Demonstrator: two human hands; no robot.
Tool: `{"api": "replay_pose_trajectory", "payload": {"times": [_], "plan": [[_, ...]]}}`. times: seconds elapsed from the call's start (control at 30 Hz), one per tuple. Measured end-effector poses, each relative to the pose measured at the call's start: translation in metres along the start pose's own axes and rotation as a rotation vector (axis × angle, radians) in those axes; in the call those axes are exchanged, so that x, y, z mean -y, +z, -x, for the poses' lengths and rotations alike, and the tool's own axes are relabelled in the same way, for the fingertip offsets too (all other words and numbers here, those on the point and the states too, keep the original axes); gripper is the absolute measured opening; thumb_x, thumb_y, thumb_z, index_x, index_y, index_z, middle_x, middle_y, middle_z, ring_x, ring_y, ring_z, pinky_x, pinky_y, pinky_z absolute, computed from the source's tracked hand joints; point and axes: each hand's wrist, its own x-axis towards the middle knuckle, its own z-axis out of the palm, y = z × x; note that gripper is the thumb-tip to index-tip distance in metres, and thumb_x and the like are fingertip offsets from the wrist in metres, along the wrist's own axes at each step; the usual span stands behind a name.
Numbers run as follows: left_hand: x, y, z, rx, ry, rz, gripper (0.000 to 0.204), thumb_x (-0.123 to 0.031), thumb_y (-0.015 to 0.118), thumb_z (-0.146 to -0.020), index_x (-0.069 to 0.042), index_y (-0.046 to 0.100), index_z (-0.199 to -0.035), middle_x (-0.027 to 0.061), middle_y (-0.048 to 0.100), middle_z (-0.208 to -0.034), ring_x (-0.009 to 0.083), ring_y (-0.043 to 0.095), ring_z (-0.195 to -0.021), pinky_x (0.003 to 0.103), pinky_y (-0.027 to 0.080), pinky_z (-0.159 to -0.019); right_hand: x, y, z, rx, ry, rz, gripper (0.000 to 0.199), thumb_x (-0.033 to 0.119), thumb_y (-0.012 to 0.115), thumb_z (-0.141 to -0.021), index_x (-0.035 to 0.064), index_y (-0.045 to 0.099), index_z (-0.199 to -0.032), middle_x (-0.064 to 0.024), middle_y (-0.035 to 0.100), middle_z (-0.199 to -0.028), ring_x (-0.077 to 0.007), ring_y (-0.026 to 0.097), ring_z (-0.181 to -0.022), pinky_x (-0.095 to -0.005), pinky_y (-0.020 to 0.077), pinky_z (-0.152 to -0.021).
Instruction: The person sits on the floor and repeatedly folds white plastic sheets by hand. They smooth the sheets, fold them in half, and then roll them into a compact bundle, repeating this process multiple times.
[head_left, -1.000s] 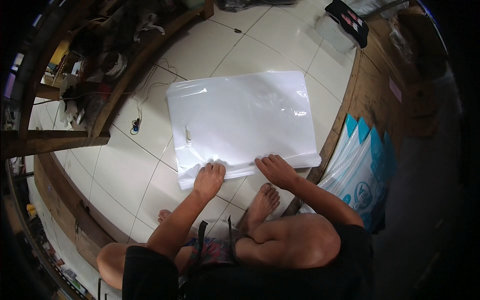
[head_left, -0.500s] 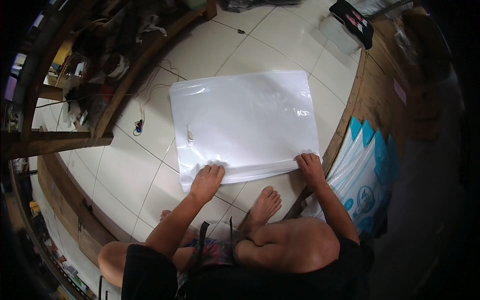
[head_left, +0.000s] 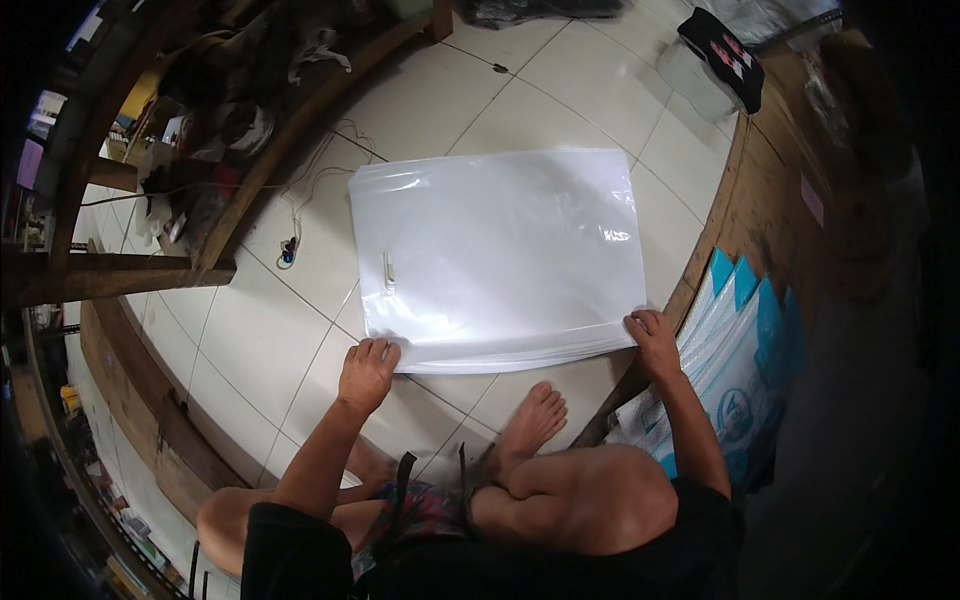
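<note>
A stack of glossy white plastic sheets (head_left: pixel 500 250) lies flat on the floor in front of me, its layers showing along the near edge. A small pale oblong mark (head_left: pixel 389 270) shows near its left side; I cannot make out what it is. At the near left corner, my left hand (head_left: pixel 370 375) is closed with its fingers on the stack's edge. My right hand (head_left: pixel 655 345) grips the near right corner, fingers bent over the edge. Both thumbs are largely hidden.
White-and-turquoise printed packages (head_left: pixel 735 380) lean at my right beside a wooden board (head_left: pixel 705 270). On the left stands a cluttered wooden shelf (head_left: pixel 235 215), with a thin cord and a small blue item (head_left: pixel 288 252) near it. My bare foot (head_left: pixel 535 415) is close to the stack.
My left hand has slid left to the stack's near left corner, and my right hand has shifted to the right corner. The near edge looks flatter and straighter. The whole view has shifted slightly.
</note>
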Motion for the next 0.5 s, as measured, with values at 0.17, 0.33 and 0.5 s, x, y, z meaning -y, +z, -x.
{"api": "replay_pose_trajectory", "payload": {"times": [0.17, 0.33, 0.5], "plan": [[0.011, -0.003, -0.003, -0.028, 0.014, 0.074, 0.023, -0.004, 0.059, -0.075, -0.005, 0.061, -0.099, 0.0114, 0.062, -0.093, 0.0309, 0.062, -0.089, 0.043, 0.052, -0.077, 0.001, -0.012, -0.007, -0.03, 0.009, -0.1, 0.042, -0.01, 0.059, -0.068, 0.0015, 0.064, -0.108, -0.0175, 0.062, -0.112, -0.0393, 0.055, -0.118, -0.0485, 0.044, -0.103], [0.029, -0.035, -0.015, 0.122, 0.065, 0.22, 0.023, -0.008, 0.063, -0.08, -0.004, 0.062, -0.103, 0.0147, 0.066, -0.096, 0.0331, 0.064, -0.089, 0.041, 0.054, -0.077, -0.002, -0.033, -0.012, 0.142, 0.112, -0.205, 0.041, -0.01, 0.06, -0.07, 0.0019, 0.064, -0.109, -0.0186, 0.063, -0.111, -0.0377, 0.058, -0.113, -0.0446, 0.0469, -0.099], [0.037, -0.093, -0.045, 0.436, -0.185, 0.645, 0.025, -0.017, 0.063, -0.087, -0.002, 0.065, -0.106, 0.0173, 0.069, -0.083, 0.0297, 0.067, -0.073, 0.037, 0.052, -0.071, -0.015, -0.079, -0.023, 0.339, 0.251, -0.434, 0.035, -0.004, 0.063, -0.077, 0.0009, 0.063, -0.112, -0.0168, 0.066, -0.105, -0.0331, 0.064, -0.096, -0.0395, 0.051, -0.087]]}}
